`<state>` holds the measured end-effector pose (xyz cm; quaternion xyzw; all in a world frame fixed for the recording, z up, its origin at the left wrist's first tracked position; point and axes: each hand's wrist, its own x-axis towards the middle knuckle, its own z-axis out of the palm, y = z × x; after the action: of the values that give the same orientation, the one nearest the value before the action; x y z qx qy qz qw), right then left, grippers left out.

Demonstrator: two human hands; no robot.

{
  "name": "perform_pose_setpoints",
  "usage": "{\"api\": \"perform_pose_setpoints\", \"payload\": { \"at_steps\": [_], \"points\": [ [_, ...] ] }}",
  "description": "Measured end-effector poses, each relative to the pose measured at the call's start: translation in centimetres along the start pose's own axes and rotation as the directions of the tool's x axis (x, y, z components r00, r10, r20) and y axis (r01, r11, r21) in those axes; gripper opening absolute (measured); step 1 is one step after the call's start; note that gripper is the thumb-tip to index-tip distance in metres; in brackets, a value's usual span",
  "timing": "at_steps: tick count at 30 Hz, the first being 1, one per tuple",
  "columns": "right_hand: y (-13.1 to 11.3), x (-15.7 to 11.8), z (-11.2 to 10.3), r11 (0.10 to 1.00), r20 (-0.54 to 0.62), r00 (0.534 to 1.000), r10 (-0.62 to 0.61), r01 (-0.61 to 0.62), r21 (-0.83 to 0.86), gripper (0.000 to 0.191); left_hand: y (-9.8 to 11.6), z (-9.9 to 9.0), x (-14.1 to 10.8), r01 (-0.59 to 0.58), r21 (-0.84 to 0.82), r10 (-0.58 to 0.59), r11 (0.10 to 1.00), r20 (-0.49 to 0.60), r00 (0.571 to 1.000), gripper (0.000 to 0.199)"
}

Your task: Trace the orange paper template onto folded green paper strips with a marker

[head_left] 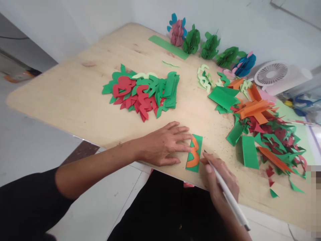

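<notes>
A green paper rectangle [197,166] lies near the table's front edge, with an orange curved cutout [197,143] on top of it. My left hand [167,144] is spread flat on the table, its fingertips resting on the left side of the orange cutout. Just right of the papers, my right hand [220,180] grips a white pen [227,192]. The pen's tip points up and left, beside the green rectangle and apart from it.
Red and green cutouts [142,93] lie piled beyond my left hand. Folded paper and scraps [276,134] cover the right side. Paper figures [210,47], a long green strip [168,47] and a white fan [272,73] are along the back.
</notes>
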<state>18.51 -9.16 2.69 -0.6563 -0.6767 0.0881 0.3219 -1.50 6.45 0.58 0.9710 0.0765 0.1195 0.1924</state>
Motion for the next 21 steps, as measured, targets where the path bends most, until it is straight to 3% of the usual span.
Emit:
{"api": "perform_pose_setpoints", "payload": {
  "at_steps": [6, 12, 21],
  "points": [
    [-0.4, 3.0, 0.5, 0.955, -0.003, 0.98, 0.198, -0.192, 0.228, 0.022, 0.0, 0.0, 0.0, -0.006, 0.024, 0.006, 1.0, 0.004, 1.0, 0.043],
    [-0.4, 4.4, 1.4, 0.951, -0.017, 0.954, 0.299, -0.297, 0.083, 0.017, -0.1, 0.0, 0.0, -0.005, 0.024, 0.005, 1.0, -0.005, 1.0, 0.046],
    [-0.5, 4.7, 1.9, 0.961, -0.017, 0.962, 0.273, -0.272, 0.042, 0.018, 0.0, 0.1, 0.0, 0.0, 0.013, 0.0, 1.0, -0.022, 1.0, 0.05]
  ]
}}
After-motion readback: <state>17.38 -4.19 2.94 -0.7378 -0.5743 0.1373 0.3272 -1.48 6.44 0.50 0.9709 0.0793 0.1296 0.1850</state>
